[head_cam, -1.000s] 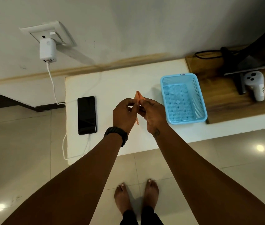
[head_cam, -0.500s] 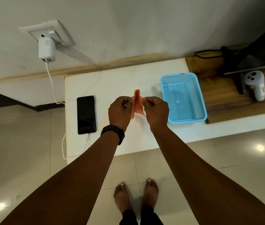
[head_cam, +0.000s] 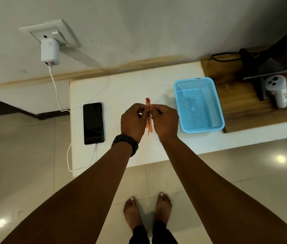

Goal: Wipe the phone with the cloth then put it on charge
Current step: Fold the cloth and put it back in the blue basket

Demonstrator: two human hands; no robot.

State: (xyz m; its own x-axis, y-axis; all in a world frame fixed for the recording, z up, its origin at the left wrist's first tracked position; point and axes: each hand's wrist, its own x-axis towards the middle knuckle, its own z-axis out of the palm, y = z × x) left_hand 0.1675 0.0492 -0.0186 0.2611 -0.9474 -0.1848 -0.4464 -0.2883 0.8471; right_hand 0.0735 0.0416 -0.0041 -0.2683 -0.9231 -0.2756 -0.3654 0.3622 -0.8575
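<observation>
A white table (head_cam: 121, 88) stood against a pale wall, above a tiled floor. On its left part the black phone (head_cam: 93, 123) lay flat, screen up, with a white cable (head_cam: 56, 92) plugged into its near end and running up to a white charger (head_cam: 49, 50) in the wall socket. Above the table's middle, the left hand (head_cam: 133, 123) and right hand (head_cam: 165, 121) pinched a folded orange cloth (head_cam: 149, 118) between thumbs and fingertips, close together. A blue basket (head_cam: 199, 104) sat just to the right.
</observation>
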